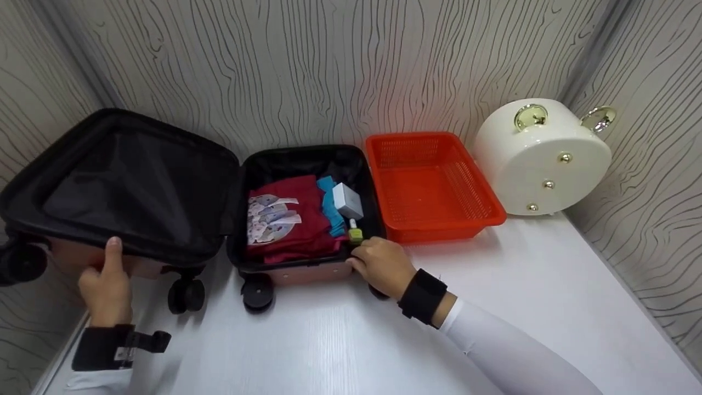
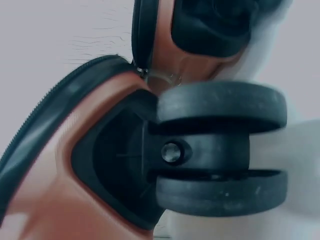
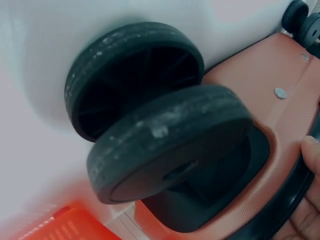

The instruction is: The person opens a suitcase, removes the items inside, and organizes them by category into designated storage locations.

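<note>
An open suitcase with a rose-coloured shell and black lining spans the left and middle of the head view. My left hand [image 1: 108,288] grips the near edge of its tilted lid [image 1: 137,186], thumb over the rim and fingers hidden beneath. At the near right corner of the suitcase base [image 1: 312,274], my right hand [image 1: 386,266] pinches the black rim. The right wrist view shows the thumb [image 3: 311,152] and fingers on that rim. Inside the base lie folded red clothing [image 1: 307,219], blue cloth [image 1: 330,206], a small white box [image 1: 347,201] and a little yellow-green bottle [image 1: 355,235].
An orange-red plastic basket [image 1: 422,192] stands right of the base, close against it. Farther right is a round white case [image 1: 540,159] with gold fittings. Black caster wheels [image 1: 258,293] stick out from the suitcase's near side. Patterned walls [image 1: 307,71] enclose the white table [image 1: 307,351].
</note>
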The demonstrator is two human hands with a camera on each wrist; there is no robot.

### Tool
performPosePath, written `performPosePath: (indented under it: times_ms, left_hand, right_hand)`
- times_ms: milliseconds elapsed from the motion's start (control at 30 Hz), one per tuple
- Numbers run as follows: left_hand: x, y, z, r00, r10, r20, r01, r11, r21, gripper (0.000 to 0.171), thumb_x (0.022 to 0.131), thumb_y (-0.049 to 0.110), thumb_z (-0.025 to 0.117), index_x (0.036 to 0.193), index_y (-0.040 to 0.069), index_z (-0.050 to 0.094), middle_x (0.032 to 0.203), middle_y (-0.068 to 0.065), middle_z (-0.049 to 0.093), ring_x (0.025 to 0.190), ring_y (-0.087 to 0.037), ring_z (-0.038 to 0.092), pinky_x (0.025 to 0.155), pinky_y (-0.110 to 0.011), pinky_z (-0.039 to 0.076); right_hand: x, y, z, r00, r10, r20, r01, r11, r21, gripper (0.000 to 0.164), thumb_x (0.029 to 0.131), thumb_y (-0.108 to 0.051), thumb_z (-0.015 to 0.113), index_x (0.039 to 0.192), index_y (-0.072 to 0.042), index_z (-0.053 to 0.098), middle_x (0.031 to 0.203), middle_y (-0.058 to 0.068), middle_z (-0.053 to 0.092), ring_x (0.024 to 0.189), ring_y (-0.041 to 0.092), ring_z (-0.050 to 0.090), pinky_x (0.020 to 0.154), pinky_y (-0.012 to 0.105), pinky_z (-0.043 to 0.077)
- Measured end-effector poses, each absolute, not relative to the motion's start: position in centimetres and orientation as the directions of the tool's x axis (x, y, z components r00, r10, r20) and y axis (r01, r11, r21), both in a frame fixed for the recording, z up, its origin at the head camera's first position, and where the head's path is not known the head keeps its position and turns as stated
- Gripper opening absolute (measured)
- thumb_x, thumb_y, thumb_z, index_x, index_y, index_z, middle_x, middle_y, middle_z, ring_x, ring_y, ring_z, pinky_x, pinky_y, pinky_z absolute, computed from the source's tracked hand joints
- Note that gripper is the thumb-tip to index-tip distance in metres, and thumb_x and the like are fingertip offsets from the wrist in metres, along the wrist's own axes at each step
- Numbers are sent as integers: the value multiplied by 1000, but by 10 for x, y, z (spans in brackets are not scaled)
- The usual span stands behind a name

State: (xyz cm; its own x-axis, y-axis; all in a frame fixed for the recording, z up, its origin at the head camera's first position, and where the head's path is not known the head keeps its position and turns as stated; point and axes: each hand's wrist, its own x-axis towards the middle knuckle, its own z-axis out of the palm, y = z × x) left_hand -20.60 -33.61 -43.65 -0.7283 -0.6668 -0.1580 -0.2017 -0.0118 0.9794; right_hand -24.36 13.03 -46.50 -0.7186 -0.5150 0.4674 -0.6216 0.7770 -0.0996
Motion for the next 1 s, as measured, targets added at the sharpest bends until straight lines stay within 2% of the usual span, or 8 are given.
performPosePath:
  times_ms: [200,300,367,433,533,667,833,1000]
  left_hand:
    - [-204,-338,-451,-747,-586,-314,-244,-197,949,98,107,66,50,171,0,18,168,-13,36,151,-25,40,134,-40,24]
    - [-201,-341,-457,-779,-501,-377,-254,-297,920,98,108,66,47,175,11,1,178,-6,18,165,-21,25,134,-39,26]
    - [-200,-343,-460,-809,-433,-397,-239,-375,896,93,110,63,44,175,22,-8,182,2,-2,169,-18,8,133,-40,28]
    - [-199,-346,-463,-831,-371,-415,-230,-451,863,85,112,58,42,174,32,-10,181,8,-10,169,-16,-2,133,-43,27]
    - [-198,-349,-464,-829,-328,-453,-222,-551,805,74,115,52,42,173,43,-3,176,15,1,168,-16,3,133,-47,28]
    - [-199,-355,-465,-817,-294,-496,-224,-631,743,72,114,50,46,170,50,0,169,23,3,167,-15,3,134,-46,26]
    - [-199,-359,-467,-823,-231,-520,-255,-668,699,75,114,52,43,169,51,-9,162,28,3,165,-8,0,134,-42,24]
    - [-200,-359,-468,-805,-221,-551,-248,-718,650,79,113,53,48,169,51,-8,172,27,-5,166,-7,0,133,-40,24]
  right_hand:
    - [-245,132,-467,-707,-520,479,-626,775,-84,17,99,-24,81,94,-8,84,85,6,77,79,22,70,74,36,62]
    - [-244,133,-470,-701,-525,482,-628,775,-71,17,99,-24,81,95,-9,84,86,6,78,79,22,71,74,36,62]
    - [-243,134,-471,-698,-526,485,-630,774,-67,17,99,-25,81,95,-8,84,86,6,79,80,22,71,75,35,62]
    - [-243,134,-471,-691,-533,488,-636,769,-62,16,99,-24,81,96,-8,85,87,5,80,80,21,71,75,34,62]
    - [-241,134,-471,-680,-548,488,-652,756,-60,17,100,-23,80,97,-8,85,88,5,80,81,20,71,76,33,62]
    - [-242,134,-469,-658,-566,496,-670,741,-44,17,100,-24,80,98,-8,85,88,5,81,80,20,71,76,32,62]
    - [-242,135,-468,-642,-577,505,-677,736,-20,16,99,-25,81,96,-9,85,87,4,81,78,20,70,74,32,61]
    - [-243,136,-468,-647,-580,494,-677,735,-25,17,99,-26,81,97,-10,85,88,4,81,78,20,71,74,32,62]
